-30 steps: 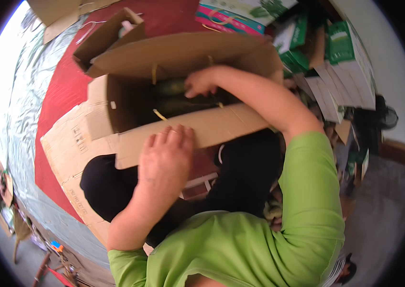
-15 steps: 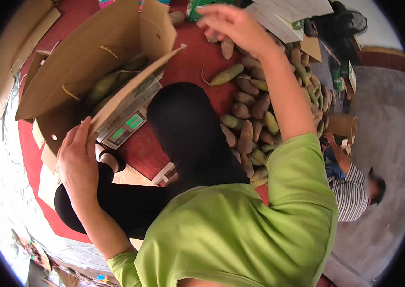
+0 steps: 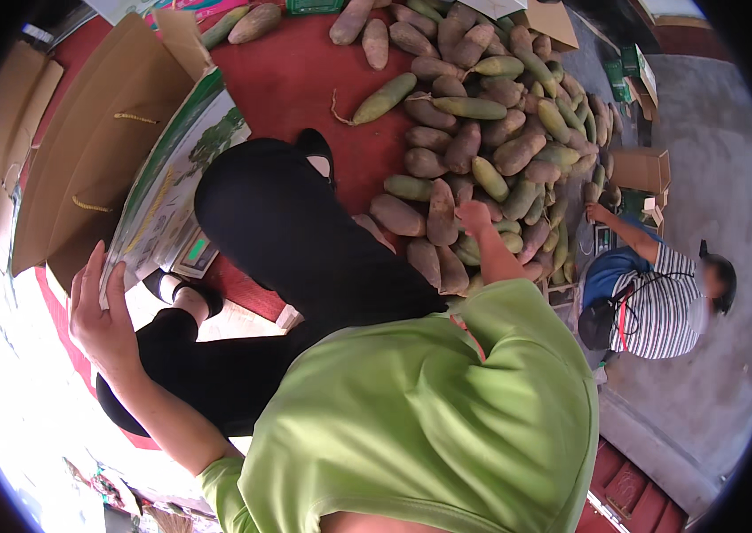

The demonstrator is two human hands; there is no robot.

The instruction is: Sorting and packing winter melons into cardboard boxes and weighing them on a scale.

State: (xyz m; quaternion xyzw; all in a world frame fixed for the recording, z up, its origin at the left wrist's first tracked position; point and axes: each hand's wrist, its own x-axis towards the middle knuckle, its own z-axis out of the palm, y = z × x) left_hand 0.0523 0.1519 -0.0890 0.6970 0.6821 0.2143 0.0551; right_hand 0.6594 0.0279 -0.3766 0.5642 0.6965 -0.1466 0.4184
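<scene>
My left hand [image 3: 102, 324] holds the near corner of a tall cardboard box [image 3: 96, 151], its straight fingers and thumb on either side of the edge. The box has yellow cord handles and a printed white and green flap [image 3: 176, 160]; its inside is hidden. It stands on a scale [image 3: 192, 256] with a lit green display. My right hand [image 3: 475, 216] is down in a large pile of green and brownish radishes [image 3: 518, 153], its fingers curled beside an upright brownish radish [image 3: 442, 213]. What those fingers hold, if anything, is hidden.
One green radish [image 3: 385, 99] lies apart on the red floor covering [image 3: 283, 71]. My bent leg [image 3: 305, 222] is between box and pile. On the right, a person in a striped shirt [image 3: 660, 311] reaches toward the pile, near an open cardboard carton [image 3: 642, 169].
My right hand has come down from the upper middle, where it was raised with fingers apart, into the pile. My left hand stays at the box edge. The radishes inside the box no longer show.
</scene>
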